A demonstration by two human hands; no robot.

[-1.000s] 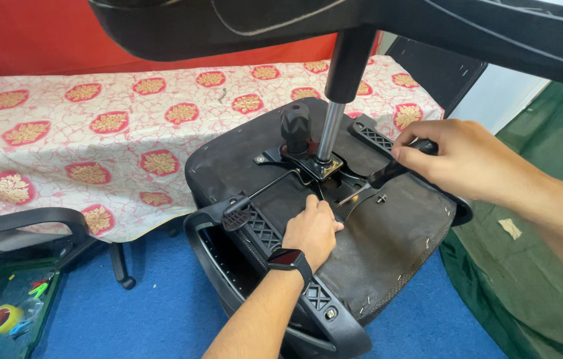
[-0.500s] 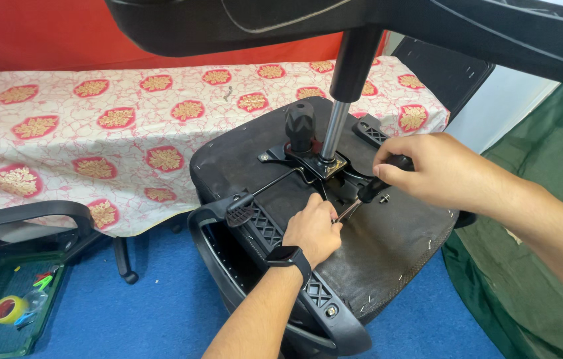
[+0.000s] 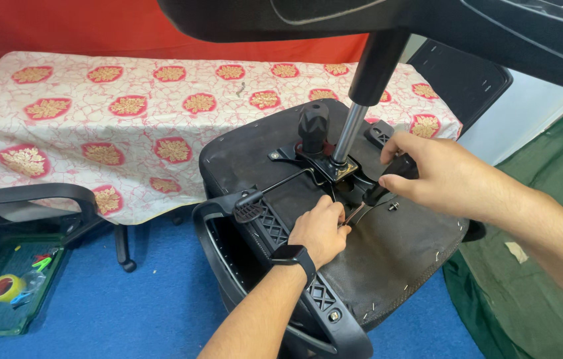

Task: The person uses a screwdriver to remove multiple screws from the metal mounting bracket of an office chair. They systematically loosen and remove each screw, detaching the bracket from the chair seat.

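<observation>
Upturned chair seat (image 3: pixel 401 249), right hand (image 3: pixel 437 176) gripping screwdriver (image 3: pixel 387 178), left hand (image 3: pixel 321 229) at its tip, gas cylinder (image 3: pixel 349 133) upright behind

Bright, even indoor light, soft shadows (sharp focus throughout)

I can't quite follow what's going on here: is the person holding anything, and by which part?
The right hand grips a screwdriver by its black handle. The left hand rests on the upturned chair seat at the tip.
</observation>
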